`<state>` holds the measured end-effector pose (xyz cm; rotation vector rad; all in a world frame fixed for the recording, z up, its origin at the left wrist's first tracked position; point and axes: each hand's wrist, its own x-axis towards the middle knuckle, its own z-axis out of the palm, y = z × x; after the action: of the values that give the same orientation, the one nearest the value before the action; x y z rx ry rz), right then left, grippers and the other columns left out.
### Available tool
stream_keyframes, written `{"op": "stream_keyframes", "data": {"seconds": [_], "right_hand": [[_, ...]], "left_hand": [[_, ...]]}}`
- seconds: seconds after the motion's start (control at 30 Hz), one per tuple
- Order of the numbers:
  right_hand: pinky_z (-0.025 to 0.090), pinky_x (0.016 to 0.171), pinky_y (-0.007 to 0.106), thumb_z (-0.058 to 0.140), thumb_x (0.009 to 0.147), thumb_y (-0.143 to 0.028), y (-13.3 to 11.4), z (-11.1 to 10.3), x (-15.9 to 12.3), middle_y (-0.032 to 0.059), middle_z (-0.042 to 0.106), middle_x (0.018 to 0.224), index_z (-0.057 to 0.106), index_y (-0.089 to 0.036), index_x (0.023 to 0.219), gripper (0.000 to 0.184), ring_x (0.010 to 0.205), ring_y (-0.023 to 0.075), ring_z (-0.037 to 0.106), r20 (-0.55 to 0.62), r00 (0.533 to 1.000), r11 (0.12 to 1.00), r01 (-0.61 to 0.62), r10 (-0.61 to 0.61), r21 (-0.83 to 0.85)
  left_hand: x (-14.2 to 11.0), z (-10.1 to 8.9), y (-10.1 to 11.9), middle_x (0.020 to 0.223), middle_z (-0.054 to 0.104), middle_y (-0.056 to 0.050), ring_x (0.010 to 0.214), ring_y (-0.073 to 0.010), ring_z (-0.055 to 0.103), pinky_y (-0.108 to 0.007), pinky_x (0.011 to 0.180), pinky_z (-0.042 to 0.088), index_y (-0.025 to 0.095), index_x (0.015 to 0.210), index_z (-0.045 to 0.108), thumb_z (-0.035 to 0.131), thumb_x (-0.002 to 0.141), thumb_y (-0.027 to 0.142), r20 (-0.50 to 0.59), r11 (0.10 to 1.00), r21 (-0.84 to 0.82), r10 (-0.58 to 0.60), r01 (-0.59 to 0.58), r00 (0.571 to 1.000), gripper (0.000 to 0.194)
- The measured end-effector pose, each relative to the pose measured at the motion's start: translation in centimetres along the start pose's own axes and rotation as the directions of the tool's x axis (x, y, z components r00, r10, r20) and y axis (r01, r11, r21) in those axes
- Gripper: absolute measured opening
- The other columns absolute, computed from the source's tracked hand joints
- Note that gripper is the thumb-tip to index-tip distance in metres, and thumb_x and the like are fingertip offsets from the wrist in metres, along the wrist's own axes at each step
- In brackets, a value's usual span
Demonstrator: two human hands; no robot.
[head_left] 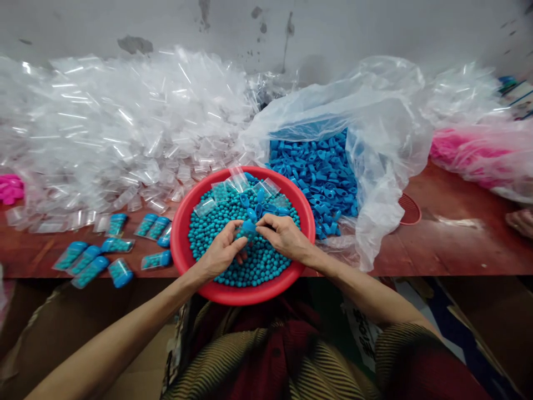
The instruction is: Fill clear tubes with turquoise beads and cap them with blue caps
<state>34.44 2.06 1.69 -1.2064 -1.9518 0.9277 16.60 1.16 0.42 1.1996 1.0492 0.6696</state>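
My left hand [221, 248] grips a small clear plastic container with teal balls inside, over the middle of a red basin [180, 244]. A blue cap [249, 228] is at the container's upper end, and my right hand [286, 235] pinches it at the side. Whether the cap is fully seated cannot be made out. Teal balls [254, 272] fill the basin beneath both hands. On top of them, towards the far side, lie several loose blue caps [260, 206] and several clear empty containers [220, 191].
Capped containers [89, 271] of balls lie left of the basin. Behind them rises a large heap of clear containers [137, 139]. A plastic bag [375, 166] of blue caps [312, 178] stands behind right. Farther right are pink pieces [466, 149] in plastic and another person's hand [522, 222].
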Motion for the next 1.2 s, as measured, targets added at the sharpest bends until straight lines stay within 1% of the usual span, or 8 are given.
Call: {"op": "stream_keyframes", "data": {"seconds": [0.17,0.47,0.67,0.8,0.9,0.97,1.1,1.2], "right_hand": [[0.036,0.058,0.020,0.052,0.084,-0.021,-0.2,0.1,-0.3,-0.0043,0.056,0.063,0.059,-0.016,0.072,0.015,0.058,0.0077,0.047,-0.064,0.996,0.995,-0.060,0.065,0.083],[0.039,0.061,0.020,0.055,0.082,-0.024,-0.2,-0.2,-0.5,-0.0029,0.060,0.066,0.062,-0.015,0.072,0.015,0.062,0.0087,0.051,-0.066,0.993,0.976,-0.079,0.094,0.203],[0.034,0.054,0.020,0.056,0.082,-0.020,-0.2,-1.2,-0.6,-0.0046,0.051,0.057,0.063,-0.015,0.070,0.015,0.053,0.0071,0.043,0.061,0.996,0.995,0.065,-0.070,0.081],[0.035,0.054,0.020,0.055,0.084,-0.021,0.4,-1.2,-0.7,-0.0045,0.049,0.056,0.063,-0.014,0.070,0.017,0.053,0.0075,0.043,0.115,0.989,0.995,0.088,-0.092,0.036],[0.044,0.068,0.023,0.056,0.083,-0.022,0.9,-1.3,-1.0,0.0002,0.062,0.076,0.066,-0.015,0.086,0.012,0.070,0.0111,0.056,0.130,0.989,0.994,0.060,-0.072,0.091],[0.047,0.075,0.027,0.057,0.080,-0.021,1.1,-1.5,-1.0,0.0037,0.065,0.092,0.065,-0.016,0.098,0.020,0.080,0.0130,0.059,0.172,0.985,0.980,-0.014,-0.021,0.198],[0.051,0.062,0.025,0.058,0.076,-0.021,1.5,-1.4,-0.3,0.0035,0.064,0.091,0.056,-0.014,0.117,0.042,0.065,0.0099,0.058,0.186,0.968,0.851,-0.238,0.168,0.469],[0.052,0.061,0.026,0.060,0.075,-0.021,1.5,-0.9,0.1,0.0034,0.066,0.092,0.040,-0.015,0.135,0.063,0.063,0.0105,0.060,0.095,0.975,0.832,-0.222,0.202,0.508]], "left_hand": [[-0.3,0.4,0.2,0.065,0.054,0.005,0.047,-0.0106,0.053,-0.022,0.041,0.044,0.019,0.133,0.030,0.059,0.076,0.041,0.004,1.000,0.010,-0.007,0.007,1.000,0.067],[-0.9,0.5,1.0,0.061,0.054,0.005,0.044,-0.0083,0.051,-0.019,0.039,0.038,0.018,0.140,0.023,0.058,0.078,0.046,0.062,0.999,-0.050,-0.006,0.009,0.998,0.077],[-1.0,1.4,1.1,0.061,0.049,0.007,0.040,-0.0056,0.046,-0.018,0.036,0.032,0.021,0.126,0.039,0.059,0.078,0.042,-0.008,0.999,-0.018,0.030,-0.030,1.000,0.056],[-1.0,2.0,0.6,0.059,0.044,0.009,0.038,-0.0036,0.040,-0.018,0.037,0.034,0.021,0.112,0.044,0.059,0.077,0.039,-0.074,0.999,-0.038,0.027,-0.029,0.997,0.042],[-0.9,1.7,0.4,0.060,0.046,0.009,0.038,-0.0038,0.043,-0.017,0.034,0.031,0.022,0.112,0.043,0.059,0.077,0.040,-0.093,0.999,-0.047,0.006,-0.011,0.996,0.042],[-0.8,1.1,0.5,0.063,0.050,0.008,0.040,-0.0055,0.048,-0.017,0.035,0.034,0.022,0.114,0.040,0.059,0.077,0.041,-0.042,0.998,-0.058,-0.011,0.008,0.999,0.046],[-0.9,0.2,0.9,0.067,0.054,0.006,0.045,-0.0083,0.055,-0.017,0.037,0.039,0.022,0.111,0.037,0.060,0.077,0.042,0.071,1.000,-0.023,0.004,-0.002,0.998,0.045],[-1.1,0.4,1.3,0.068,0.052,0.006,0.044,-0.0061,0.051,-0.016,0.037,0.036,0.023,0.112,0.038,0.056,0.081,0.037,0.035,0.999,0.040,0.006,-0.007,0.999,0.039]]}}
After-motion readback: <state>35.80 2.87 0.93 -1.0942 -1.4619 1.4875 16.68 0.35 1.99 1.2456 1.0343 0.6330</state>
